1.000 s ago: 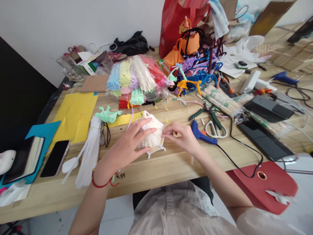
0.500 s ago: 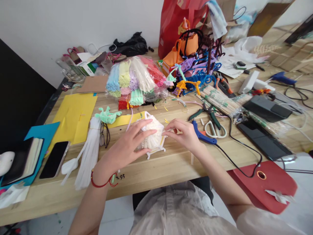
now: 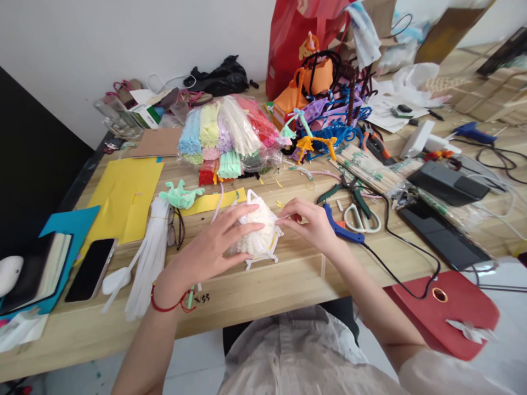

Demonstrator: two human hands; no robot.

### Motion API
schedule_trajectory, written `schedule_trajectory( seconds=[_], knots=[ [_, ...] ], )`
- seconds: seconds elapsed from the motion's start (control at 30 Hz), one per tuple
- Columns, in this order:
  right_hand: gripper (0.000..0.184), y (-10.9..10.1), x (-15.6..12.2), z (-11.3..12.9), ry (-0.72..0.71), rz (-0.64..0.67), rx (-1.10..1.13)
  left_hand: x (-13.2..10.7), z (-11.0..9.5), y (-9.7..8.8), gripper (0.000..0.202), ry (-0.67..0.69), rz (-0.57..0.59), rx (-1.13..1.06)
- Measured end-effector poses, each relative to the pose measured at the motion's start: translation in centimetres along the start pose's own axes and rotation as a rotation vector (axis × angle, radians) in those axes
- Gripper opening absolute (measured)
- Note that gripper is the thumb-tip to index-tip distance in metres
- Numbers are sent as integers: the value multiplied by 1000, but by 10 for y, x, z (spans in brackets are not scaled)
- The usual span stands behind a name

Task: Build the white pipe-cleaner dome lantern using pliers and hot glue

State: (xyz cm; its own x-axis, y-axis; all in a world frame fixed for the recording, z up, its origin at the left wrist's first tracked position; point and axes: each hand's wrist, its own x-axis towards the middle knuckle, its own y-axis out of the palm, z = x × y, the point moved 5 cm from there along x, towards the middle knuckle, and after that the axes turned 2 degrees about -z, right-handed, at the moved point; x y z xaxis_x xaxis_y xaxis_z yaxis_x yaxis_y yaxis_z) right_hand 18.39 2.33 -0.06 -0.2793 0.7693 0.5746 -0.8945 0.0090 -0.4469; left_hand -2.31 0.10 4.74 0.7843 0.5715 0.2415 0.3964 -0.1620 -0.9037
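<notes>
A cream-white, fuzzy, rounded craft piece [image 3: 263, 226], apparently of coiled pipe cleaners, sits on the table in front of me. A small white frame with short legs shows under its lower right side, and a white loop sticks up at its top. My left hand [image 3: 208, 241] grips the piece from the left, fingers over its top and thumb low on its near side. At its right edge my right hand [image 3: 307, 222] has thumb and forefinger pinched together. Whatever is thin between those fingertips is too small to make out.
Right of my right hand lie a blue glue gun [image 3: 343, 230] with its cord, white-handled scissors [image 3: 362, 219] and green-handled pliers [image 3: 329, 192]. White pipe cleaners [image 3: 150, 258], a phone [image 3: 91, 269] and mint-green fuzzy pieces [image 3: 181, 195] lie left. Bagged coloured pipe cleaners [image 3: 226, 131] lie behind.
The white piece has turned or tilted slightly in my left hand, showing more of its top loop. My right fingertips have shifted a little at its right edge, still pinched.
</notes>
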Motion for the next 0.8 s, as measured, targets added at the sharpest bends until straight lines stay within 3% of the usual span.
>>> schedule_trajectory(
  seconds=[0.37, 0.53, 0.6, 0.7, 0.8],
  knots=[
    [14, -2, 5, -14, 56, 28, 115, 0, 2, -7, 53, 21, 27, -25],
    [13, -1, 1, -7, 69, 113, 168, -1, -4, -8, 58, 24, 109, -40],
    [13, 0, -2, -5, 69, 125, 187, 1, -10, -5, 59, -15, 81, -29],
    [14, 1, -4, -7, 92, 113, 202, 4, -18, 2, 44, -92, -20, 20],
    [18, -3, -4, -11, 130, 73, 196, 5, -20, 7, 36, -110, -46, 48]
  ],
)
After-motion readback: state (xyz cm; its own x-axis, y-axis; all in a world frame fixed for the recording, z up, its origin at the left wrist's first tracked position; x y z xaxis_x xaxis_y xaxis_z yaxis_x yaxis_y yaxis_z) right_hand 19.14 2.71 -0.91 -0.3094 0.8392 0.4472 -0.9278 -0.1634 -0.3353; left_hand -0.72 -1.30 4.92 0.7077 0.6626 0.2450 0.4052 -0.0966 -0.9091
